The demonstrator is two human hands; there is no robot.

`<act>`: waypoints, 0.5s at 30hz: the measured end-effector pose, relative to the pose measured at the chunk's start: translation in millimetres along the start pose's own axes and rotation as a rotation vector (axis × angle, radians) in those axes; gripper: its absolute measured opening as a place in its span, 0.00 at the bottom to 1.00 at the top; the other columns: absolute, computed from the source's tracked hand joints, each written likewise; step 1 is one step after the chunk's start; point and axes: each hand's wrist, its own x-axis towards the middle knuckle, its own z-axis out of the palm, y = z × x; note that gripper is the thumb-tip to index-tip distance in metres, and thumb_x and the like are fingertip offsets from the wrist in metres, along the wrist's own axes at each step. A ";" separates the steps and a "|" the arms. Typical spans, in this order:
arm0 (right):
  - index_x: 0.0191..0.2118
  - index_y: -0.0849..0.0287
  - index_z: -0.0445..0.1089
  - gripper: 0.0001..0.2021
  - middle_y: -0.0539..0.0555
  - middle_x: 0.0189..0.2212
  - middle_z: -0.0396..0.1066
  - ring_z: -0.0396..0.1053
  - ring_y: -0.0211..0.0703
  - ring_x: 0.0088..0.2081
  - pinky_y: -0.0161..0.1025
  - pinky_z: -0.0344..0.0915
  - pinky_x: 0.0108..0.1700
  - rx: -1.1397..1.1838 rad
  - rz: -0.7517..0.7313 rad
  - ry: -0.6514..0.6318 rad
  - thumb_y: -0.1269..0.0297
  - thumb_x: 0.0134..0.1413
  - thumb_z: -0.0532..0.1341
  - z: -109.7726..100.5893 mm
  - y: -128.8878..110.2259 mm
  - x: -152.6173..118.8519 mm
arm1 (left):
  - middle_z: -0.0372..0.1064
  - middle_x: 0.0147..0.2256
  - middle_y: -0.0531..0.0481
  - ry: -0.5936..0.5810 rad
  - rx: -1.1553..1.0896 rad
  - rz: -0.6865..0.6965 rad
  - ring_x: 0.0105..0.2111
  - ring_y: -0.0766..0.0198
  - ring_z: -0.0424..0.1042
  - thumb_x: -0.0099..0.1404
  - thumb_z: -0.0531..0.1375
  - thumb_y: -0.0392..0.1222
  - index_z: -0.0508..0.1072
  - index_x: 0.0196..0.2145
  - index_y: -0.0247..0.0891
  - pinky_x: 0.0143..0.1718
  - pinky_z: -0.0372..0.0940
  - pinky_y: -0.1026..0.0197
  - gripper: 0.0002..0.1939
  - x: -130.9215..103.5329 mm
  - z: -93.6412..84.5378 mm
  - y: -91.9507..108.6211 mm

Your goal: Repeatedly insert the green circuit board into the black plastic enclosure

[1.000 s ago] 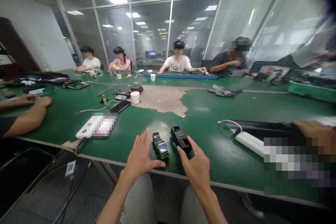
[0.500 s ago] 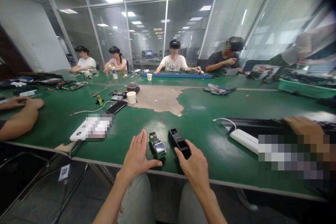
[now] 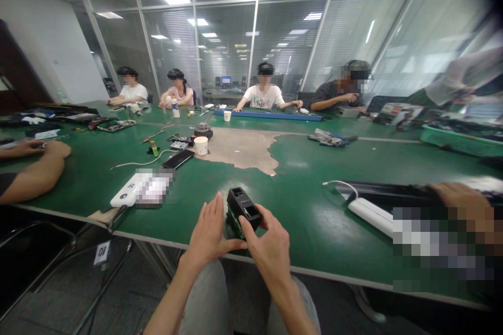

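My right hand [image 3: 271,238] grips a black plastic housing [image 3: 242,204] with rectangular cutouts, thumb on the near side and fingers along the right. Under the housing's left edge shows a strip of green circuit board [image 3: 237,224], mostly covered by it. Whether the two touch I cannot tell. Just left of them my left hand [image 3: 208,230] stands on the table with fingers stretched up and thumb pointing right. It holds nothing, and its thumb tip comes close to my right thumb.
On the green table [image 3: 306,220], a white power bank [image 3: 124,192], a phone [image 3: 178,159] and a paper cup [image 3: 201,145] lie to the left. Gloves [image 3: 330,137] rest farther back. Co-workers' hands are at both sides; a white device [image 3: 369,214] sits at right.
My right hand has brought the black housing leftward, over the circuit board, which is now mostly covered. My left hand has stayed beside the board. The whole view has shifted slightly.
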 end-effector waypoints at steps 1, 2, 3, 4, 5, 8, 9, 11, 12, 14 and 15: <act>0.52 0.62 0.69 0.23 0.62 0.45 0.74 0.72 0.53 0.44 0.48 0.68 0.47 -0.031 -0.011 -0.008 0.53 0.54 0.61 3.0 -1.1 -1.5 | 0.37 0.68 0.29 0.003 0.000 0.003 0.67 0.41 0.45 0.51 0.64 0.66 0.27 0.68 0.32 0.65 0.44 0.36 0.66 -0.1 0.6 -0.6; 0.53 0.62 0.69 0.24 0.62 0.45 0.74 0.71 0.53 0.45 0.49 0.68 0.48 -0.067 -0.025 -0.015 0.54 0.54 0.61 5.4 -1.8 -2.9 | 0.37 0.68 0.29 0.005 0.000 0.005 0.67 0.41 0.45 0.52 0.64 0.64 0.27 0.68 0.32 0.65 0.44 0.36 0.65 -0.2 1.4 -1.1; 0.54 0.63 0.68 0.24 0.62 0.45 0.74 0.71 0.54 0.45 0.49 0.67 0.48 -0.103 -0.044 -0.021 0.54 0.54 0.61 7.3 -2.3 -4.2 | 0.38 0.68 0.29 0.009 0.002 0.005 0.67 0.41 0.46 0.53 0.64 0.62 0.27 0.68 0.32 0.65 0.45 0.35 0.63 -0.3 2.1 -1.6; 0.55 0.64 0.67 0.25 0.63 0.46 0.73 0.70 0.55 0.46 0.50 0.67 0.49 -0.137 -0.064 -0.026 0.55 0.54 0.61 8.7 -2.7 -5.4 | 0.38 0.68 0.30 0.012 0.003 0.003 0.67 0.41 0.46 0.54 0.64 0.60 0.27 0.68 0.32 0.65 0.45 0.35 0.62 -0.4 2.8 -2.1; 0.56 0.65 0.66 0.25 0.63 0.47 0.73 0.70 0.56 0.47 0.51 0.67 0.49 -0.165 -0.081 -0.029 0.56 0.55 0.61 9.7 -2.9 -6.5 | 0.38 0.68 0.30 0.013 0.005 0.000 0.67 0.41 0.46 0.55 0.63 0.58 0.27 0.68 0.32 0.65 0.45 0.35 0.61 -0.4 3.3 -2.4; 0.57 0.65 0.64 0.25 0.63 0.49 0.72 0.69 0.56 0.49 0.51 0.66 0.51 -0.204 -0.122 -0.032 0.57 0.57 0.60 11.4 -2.3 -9.6 | 0.37 0.69 0.30 0.006 0.008 -0.004 0.67 0.41 0.44 0.55 0.63 0.57 0.26 0.68 0.32 0.65 0.45 0.36 0.61 -0.4 3.2 -2.4; 0.57 0.65 0.64 0.25 0.63 0.50 0.72 0.68 0.56 0.49 0.51 0.66 0.51 -0.212 -0.135 -0.033 0.58 0.57 0.59 11.9 -1.6 -10.9 | 0.37 0.69 0.30 0.002 0.007 -0.004 0.67 0.41 0.44 0.54 0.63 0.56 0.26 0.68 0.32 0.65 0.45 0.36 0.61 -0.3 2.6 -2.0; 0.58 0.64 0.64 0.24 0.62 0.50 0.72 0.68 0.56 0.50 0.50 0.66 0.51 -0.230 -0.156 -0.045 0.59 0.57 0.59 13.2 0.8 -13.6 | 0.37 0.69 0.30 -0.001 0.000 -0.004 0.68 0.42 0.44 0.54 0.64 0.55 0.25 0.68 0.32 0.65 0.44 0.36 0.62 0.2 0.8 -0.6; 0.58 0.64 0.64 0.24 0.62 0.49 0.72 0.68 0.56 0.50 0.50 0.66 0.51 -0.241 -0.162 -0.055 0.60 0.57 0.59 13.9 2.2 -14.9 | 0.37 0.68 0.30 0.000 -0.004 -0.006 0.68 0.42 0.44 0.53 0.64 0.55 0.25 0.68 0.32 0.65 0.44 0.36 0.62 0.5 -0.2 0.1; 0.58 0.63 0.63 0.24 0.62 0.49 0.72 0.69 0.57 0.49 0.50 0.66 0.49 -0.263 -0.162 -0.074 0.60 0.57 0.59 15.0 5.1 -17.1 | 0.39 0.68 0.30 -0.001 -0.012 -0.011 0.67 0.42 0.44 0.53 0.64 0.54 0.26 0.68 0.32 0.65 0.44 0.36 0.61 1.2 -2.0 1.4; 0.58 0.62 0.63 0.24 0.61 0.48 0.73 0.69 0.57 0.49 0.50 0.67 0.49 -0.273 -0.160 -0.080 0.60 0.57 0.59 15.3 6.3 -17.7 | 0.39 0.68 0.30 -0.003 -0.015 -0.011 0.67 0.42 0.44 0.54 0.63 0.54 0.26 0.68 0.32 0.65 0.44 0.36 0.61 1.5 -2.6 1.7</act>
